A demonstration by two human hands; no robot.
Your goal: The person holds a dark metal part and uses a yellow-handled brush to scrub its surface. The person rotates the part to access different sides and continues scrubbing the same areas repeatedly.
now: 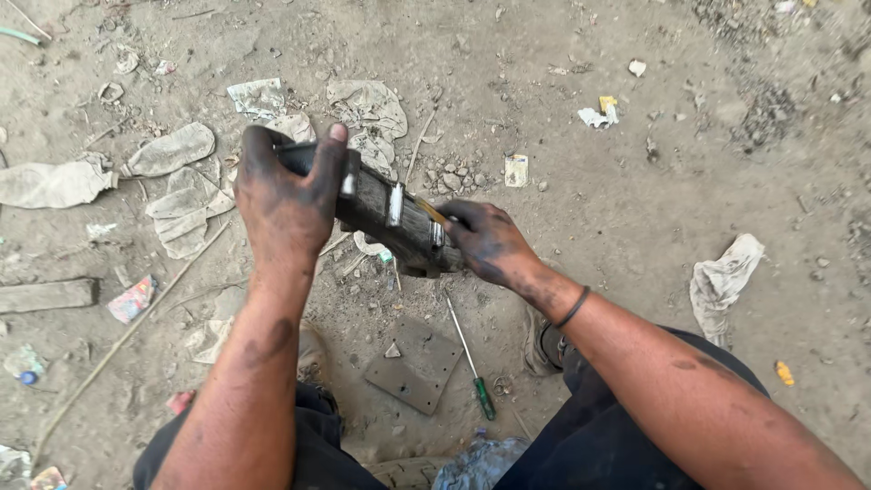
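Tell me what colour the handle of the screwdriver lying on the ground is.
Green. The screwdriver lies on the dirt beside a flat metal plate, seen clearly in the head view.

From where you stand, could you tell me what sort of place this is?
Probably an outdoor repair spot on bare dirt ground. Grease-blackened left hand and right hand hold a dark metal part above a screwdriver, a metal plate and dirty rags.
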